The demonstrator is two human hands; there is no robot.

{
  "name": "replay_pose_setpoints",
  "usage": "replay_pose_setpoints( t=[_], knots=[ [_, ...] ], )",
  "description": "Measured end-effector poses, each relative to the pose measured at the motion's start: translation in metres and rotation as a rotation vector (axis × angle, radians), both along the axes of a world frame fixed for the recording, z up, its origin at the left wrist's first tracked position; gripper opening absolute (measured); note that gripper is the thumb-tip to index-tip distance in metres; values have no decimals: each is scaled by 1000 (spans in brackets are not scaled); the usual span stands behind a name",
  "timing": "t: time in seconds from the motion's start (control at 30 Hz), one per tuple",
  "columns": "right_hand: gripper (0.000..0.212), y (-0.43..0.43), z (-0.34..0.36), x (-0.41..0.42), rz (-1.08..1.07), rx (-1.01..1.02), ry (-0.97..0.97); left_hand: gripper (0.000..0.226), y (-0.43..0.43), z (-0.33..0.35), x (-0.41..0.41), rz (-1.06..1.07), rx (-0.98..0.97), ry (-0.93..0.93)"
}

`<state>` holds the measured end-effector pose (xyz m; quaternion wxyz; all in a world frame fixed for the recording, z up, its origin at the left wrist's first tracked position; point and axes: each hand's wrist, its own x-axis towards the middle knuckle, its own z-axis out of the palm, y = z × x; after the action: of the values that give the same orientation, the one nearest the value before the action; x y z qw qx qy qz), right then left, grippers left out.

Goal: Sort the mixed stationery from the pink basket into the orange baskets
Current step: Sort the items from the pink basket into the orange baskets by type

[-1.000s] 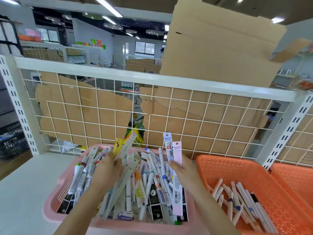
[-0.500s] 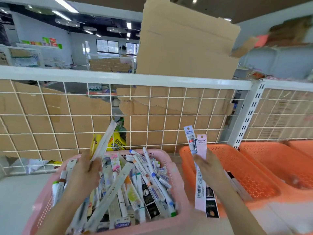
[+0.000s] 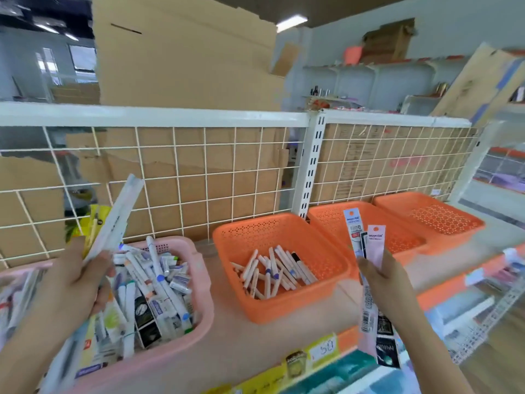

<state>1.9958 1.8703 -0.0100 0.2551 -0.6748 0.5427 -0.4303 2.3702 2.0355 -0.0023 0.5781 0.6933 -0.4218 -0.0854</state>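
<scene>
Stationery point(image 3: 153, 285) of many kinds still fills the pink basket point(image 3: 204, 308) at the left of the shelf point(image 3: 227, 345): markers, small tubes and printed packets lie mixed in a heap.

One second ago both hands were over this basket. Now the view has turned to the right and the right hand point(image 3: 389, 282) has left the pink basket. It is held in the air in front of the second orange basket point(image 3: 335, 220), past the first orange basket point(image 3: 284, 226). It grips a small bundle of flat packets point(image 3: 375, 243), which stand upright. The thumb presses on the front of the bundle, and the other fingers are behind it, so I cannot tell how they lie.

The left hand point(image 3: 74, 282) has stayed above the pink basket. Its fingers are curled around a long white packet point(image 3: 119, 214), which points up and to the right, in front of the wire grid point(image 3: 204, 177).

The first orange basket holds only white markers point(image 3: 272, 268). The second shows nothing inside where it can be seen, though the packets cover a part of it. The third orange basket point(image 3: 443, 220) looks empty.

I judge that the carrying step is almost done: the packets are not markers, so they probably belong in the second basket, and the hand needs only to go forward and let them fall. The sorting itself is at an early stage, because the pink basket is still nearly full.
</scene>
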Motion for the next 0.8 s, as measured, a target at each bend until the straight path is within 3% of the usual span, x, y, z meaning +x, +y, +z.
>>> replay_pose_setpoints(
  t=[0.43,0.8],
  knots=[
    [34,1,-8,-199,-164,29,24,20,-76,-15,-231,-242,44,12],
    [24,-47,-21,-284,-303,109,3,16,-162,-13,-326,-403,62,-37]
  ],
)
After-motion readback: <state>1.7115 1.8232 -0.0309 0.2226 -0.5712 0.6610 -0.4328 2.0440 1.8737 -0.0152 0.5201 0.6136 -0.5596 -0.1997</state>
